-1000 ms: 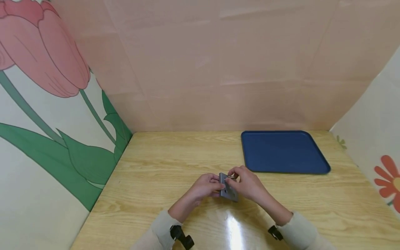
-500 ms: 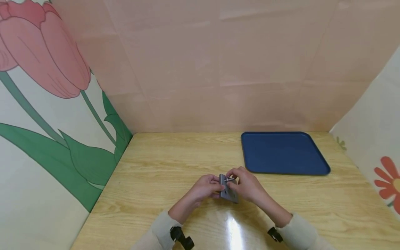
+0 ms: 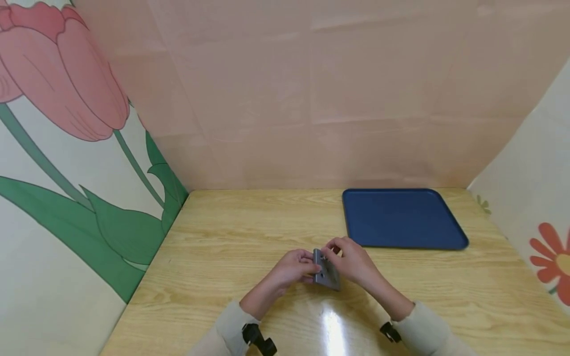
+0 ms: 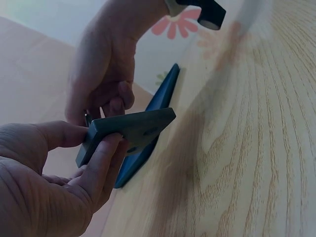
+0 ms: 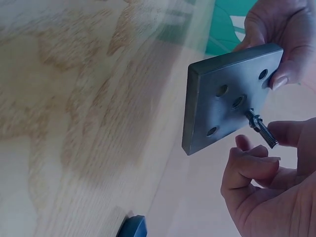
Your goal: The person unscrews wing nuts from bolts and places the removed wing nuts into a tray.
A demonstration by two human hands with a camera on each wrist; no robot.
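Note:
My left hand (image 3: 290, 269) pinches a grey square metal plate (image 3: 330, 278) by one edge, thumb on one face and fingers behind. The plate is tilted up above the table and has several round holes. From one hole a threaded bolt (image 5: 268, 137) sticks out, with a small nut (image 5: 255, 122) on its thread near the face. My right hand (image 3: 354, 262) is at this bolt: one fingertip lies against its free end, the other fingers curl close by on the opposite side. In the head view those fingers mostly hide the bolt.
A blue tray (image 3: 405, 217) lies at the back right of the wooden table (image 3: 249, 217), beyond my right hand. A plain pinkish sheet (image 3: 285, 99) rises behind the table. Flower-printed panels (image 3: 107, 188) stand at both sides.
My right fingers have shifted about the bolt, which showed plainly half a second ago and is now mostly covered in the head view. The left hand and plate have barely moved.

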